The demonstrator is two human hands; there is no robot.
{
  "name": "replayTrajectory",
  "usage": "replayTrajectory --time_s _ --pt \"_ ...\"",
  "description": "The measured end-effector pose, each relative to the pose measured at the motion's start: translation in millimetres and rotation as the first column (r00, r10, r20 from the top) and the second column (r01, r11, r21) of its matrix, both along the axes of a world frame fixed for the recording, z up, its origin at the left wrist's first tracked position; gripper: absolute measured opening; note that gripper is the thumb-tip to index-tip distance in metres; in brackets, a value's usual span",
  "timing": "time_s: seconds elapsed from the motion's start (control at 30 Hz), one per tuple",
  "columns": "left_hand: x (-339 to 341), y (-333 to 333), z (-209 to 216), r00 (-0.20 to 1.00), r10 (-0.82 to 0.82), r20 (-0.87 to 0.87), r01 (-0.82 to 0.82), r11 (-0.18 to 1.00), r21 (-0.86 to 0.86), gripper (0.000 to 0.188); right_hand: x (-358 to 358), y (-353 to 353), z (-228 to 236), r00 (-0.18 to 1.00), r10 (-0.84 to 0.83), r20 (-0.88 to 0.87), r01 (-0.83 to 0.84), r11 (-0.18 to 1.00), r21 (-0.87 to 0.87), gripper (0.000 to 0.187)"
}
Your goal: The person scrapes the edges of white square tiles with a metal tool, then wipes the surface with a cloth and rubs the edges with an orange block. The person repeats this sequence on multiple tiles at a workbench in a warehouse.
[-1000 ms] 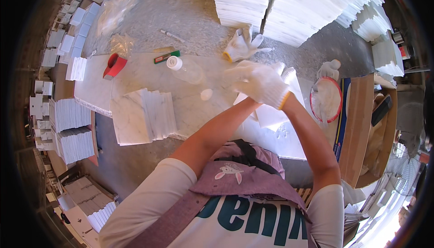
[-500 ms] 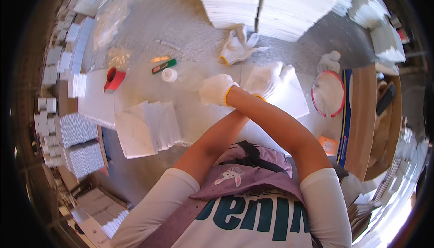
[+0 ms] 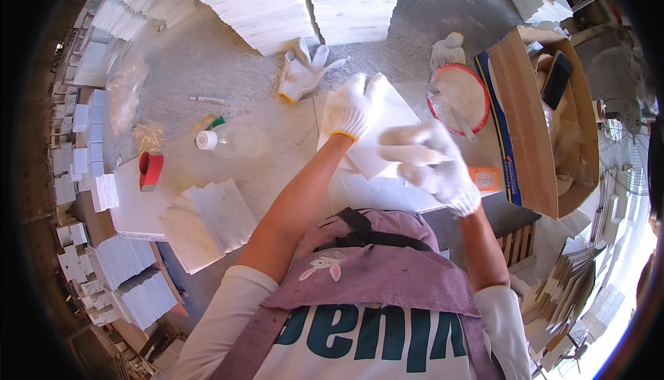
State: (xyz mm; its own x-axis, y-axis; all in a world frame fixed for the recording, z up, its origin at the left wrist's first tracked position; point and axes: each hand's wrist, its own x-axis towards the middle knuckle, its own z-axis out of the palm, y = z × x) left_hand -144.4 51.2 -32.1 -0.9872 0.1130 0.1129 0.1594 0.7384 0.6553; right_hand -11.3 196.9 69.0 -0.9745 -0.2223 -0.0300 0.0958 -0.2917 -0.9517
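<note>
Both my hands wear white knit gloves with yellow cuffs. My left hand (image 3: pixel 355 108) rests on the far part of a white square tile (image 3: pixel 391 118), its fingers bent at the far edge. Another flat white piece shows beneath that tile. My right hand (image 3: pixel 443 169), smeared by motion, hovers over the tile's near right side with fingers apart; I make out nothing in it. A spare glove (image 3: pixel 301 72) lies just beyond my left hand. To the left, a row of marble-look tiles (image 3: pixel 211 221) leans at the table's near edge.
Left on the table (image 3: pixel 277 151) are a clear bottle (image 3: pixel 238 141) with a white cap, a red tape roll (image 3: pixel 150 171) and a pen (image 3: pixel 211 99). Right stand a red-rimmed tub (image 3: pixel 460 96), an orange box (image 3: pixel 484 178) and an open carton (image 3: pixel 546 124). Tall white stacks (image 3: pixel 353 6) rise behind.
My right arm, crossed over the left before, has uncrossed and swung to the right. My left hand stays on the tile. The whole view has turned.
</note>
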Motion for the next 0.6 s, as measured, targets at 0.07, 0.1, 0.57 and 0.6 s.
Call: replayTrajectory --time_s 0.07,0.1,0.57,0.6 --pt "1.6 5.3 11.2 0.999 0.032 0.039 -0.033 0.999 0.013 0.042 34.6 29.1 -11.3 0.973 -0.22 -0.072 0.228 0.964 0.133 0.037" --pt "1.3 3.7 13.0 0.998 0.015 0.056 -0.015 1.0 -0.003 0.042 52.1 39.8 -20.3 0.954 -0.301 0.0 0.298 0.945 0.134 0.041" --pt "0.0 6.0 21.1 0.986 -0.072 0.147 0.07 0.997 0.019 0.046 67.8 59.6 -65.3 0.805 -0.578 0.132 0.496 0.778 0.385 0.055" --pt "-0.1 6.2 23.5 0.982 -0.071 0.175 0.074 0.997 -0.014 0.049 64.7 60.0 -66.6 0.812 -0.572 0.116 0.489 0.775 0.4 0.053"
